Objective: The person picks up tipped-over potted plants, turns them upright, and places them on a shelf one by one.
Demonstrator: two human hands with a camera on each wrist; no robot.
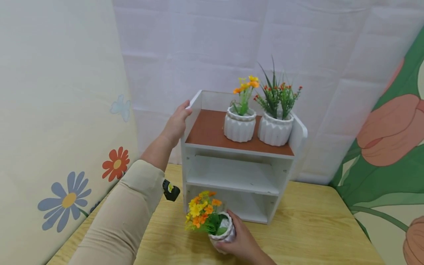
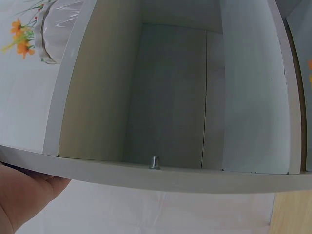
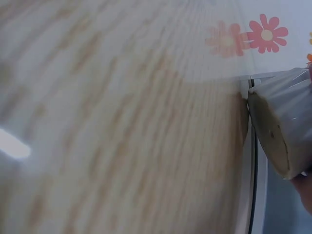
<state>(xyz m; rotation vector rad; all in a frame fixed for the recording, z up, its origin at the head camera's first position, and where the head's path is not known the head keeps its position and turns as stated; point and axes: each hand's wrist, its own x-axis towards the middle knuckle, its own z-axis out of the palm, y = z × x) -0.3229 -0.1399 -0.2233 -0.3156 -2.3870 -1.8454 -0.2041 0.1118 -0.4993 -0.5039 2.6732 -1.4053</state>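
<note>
A small white shelf unit (image 1: 232,176) with a brown top board stands on the wooden table. My left hand (image 1: 177,123) holds the upper front of its left side panel; in the left wrist view, part of that hand (image 2: 29,195) shows against the panel's outer face. My right hand (image 1: 243,241) grips a white ribbed pot of yellow and orange flowers (image 1: 202,213), tilted to the left, in front of the lowest compartment. In the right wrist view the pot's underside (image 3: 270,131) shows, and most of the right hand is out of frame.
On the top board stand a white pot with orange and yellow flowers (image 1: 240,127) and a white pot with red flowers and grass (image 1: 275,130). A white cloth (image 1: 198,44) hangs behind. Flower-printed panels (image 1: 66,110) flank the wooden table (image 1: 314,224).
</note>
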